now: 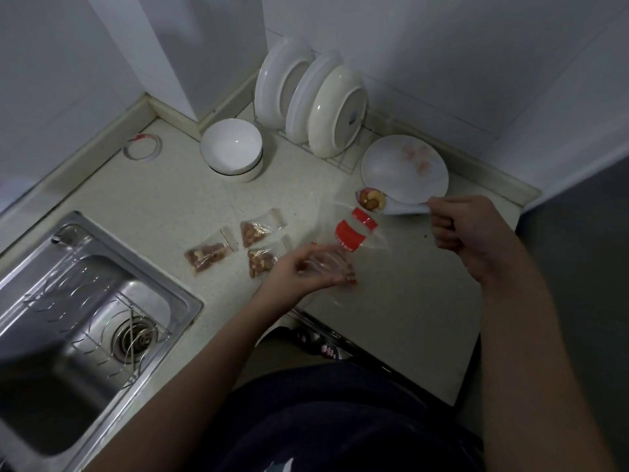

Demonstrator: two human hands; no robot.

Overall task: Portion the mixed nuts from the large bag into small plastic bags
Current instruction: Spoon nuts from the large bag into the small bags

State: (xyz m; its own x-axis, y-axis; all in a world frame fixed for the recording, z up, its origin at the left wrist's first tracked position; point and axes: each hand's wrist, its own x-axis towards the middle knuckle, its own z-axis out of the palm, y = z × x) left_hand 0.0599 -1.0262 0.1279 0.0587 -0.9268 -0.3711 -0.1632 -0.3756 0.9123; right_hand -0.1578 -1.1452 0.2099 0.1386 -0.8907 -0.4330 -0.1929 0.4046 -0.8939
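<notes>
1. The sink (85,318) is occupying the left part of the countertop (391,318).
2. 3 filled small bags (257,229) are lying flat on the countertop to the right of the sink, near one another. Each is showing nuts through clear plastic.
3. Behind them, stacked white bowls (231,148) are standing near the wall. Just to the right, a dish rack (335,160) is holding upright plates (340,110).
4. The left hand (306,270) is resting just beside the 3 filled bags, its fingers curling around a clear small bag (326,260). The contents of that bag cannot be told.
5. The large bag (350,236), clear with red label bands, is lying stretched on the countertop between the 2 hands. A cluster of mixed nuts (372,199) is sitting at its far end, against the rim of a flat plate (405,168).
6. The right hand (459,229) is pinching the far edge of the large bag between thumb and forefinger, with the other fingers curling inward.
</notes>
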